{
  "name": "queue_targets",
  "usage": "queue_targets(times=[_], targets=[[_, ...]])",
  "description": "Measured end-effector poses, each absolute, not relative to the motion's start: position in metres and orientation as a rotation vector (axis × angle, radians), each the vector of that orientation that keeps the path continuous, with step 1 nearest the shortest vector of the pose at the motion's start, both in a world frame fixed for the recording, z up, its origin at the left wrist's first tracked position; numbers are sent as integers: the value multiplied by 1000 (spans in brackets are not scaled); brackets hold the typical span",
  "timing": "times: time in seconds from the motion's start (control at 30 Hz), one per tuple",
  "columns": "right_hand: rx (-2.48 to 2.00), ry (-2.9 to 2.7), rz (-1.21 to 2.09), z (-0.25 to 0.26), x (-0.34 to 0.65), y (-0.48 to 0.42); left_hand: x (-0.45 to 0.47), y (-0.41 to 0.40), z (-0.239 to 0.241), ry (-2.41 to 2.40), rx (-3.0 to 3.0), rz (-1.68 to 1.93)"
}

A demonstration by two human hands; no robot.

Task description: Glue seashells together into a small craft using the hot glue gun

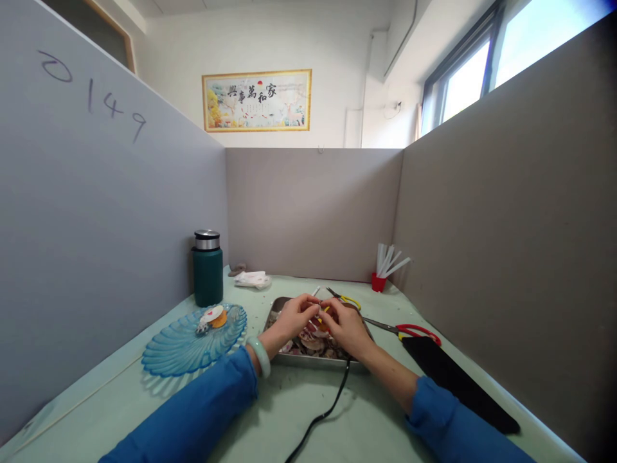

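Observation:
My left hand [299,313] and my right hand [346,325] meet above a metal tray [313,362], fingertips pinched together. What they hold between them is small and mostly hidden by the fingers; a thin whitish bit shows there. Under the hands the tray holds a heap of pinkish and brown pieces that look like seashells [312,344]. Just behind the right hand lies a pair of yellow-handled scissors [351,300], partly covered. Right of the tray rest larger scissors with red and yellow handles [418,330].
A blue scalloped plate [178,350] with a few small items stands left, before a green bottle [207,276]. A red cup [378,282] of white sticks is back right. A black flat strip [457,382] lies right; a black cord [324,415] runs frontward. Partitions enclose the table.

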State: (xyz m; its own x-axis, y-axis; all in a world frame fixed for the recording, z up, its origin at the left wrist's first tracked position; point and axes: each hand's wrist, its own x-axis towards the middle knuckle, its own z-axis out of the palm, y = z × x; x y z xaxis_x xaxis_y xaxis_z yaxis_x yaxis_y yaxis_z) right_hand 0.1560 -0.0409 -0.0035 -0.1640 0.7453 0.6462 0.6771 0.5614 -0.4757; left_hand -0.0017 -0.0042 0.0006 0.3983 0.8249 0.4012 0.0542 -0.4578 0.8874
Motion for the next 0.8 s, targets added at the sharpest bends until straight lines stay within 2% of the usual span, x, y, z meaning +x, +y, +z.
queue_targets(times=[0.8], targets=[[-1164,-1868,139,-3,157,-40,-3,-5,0,754,1842,1153]])
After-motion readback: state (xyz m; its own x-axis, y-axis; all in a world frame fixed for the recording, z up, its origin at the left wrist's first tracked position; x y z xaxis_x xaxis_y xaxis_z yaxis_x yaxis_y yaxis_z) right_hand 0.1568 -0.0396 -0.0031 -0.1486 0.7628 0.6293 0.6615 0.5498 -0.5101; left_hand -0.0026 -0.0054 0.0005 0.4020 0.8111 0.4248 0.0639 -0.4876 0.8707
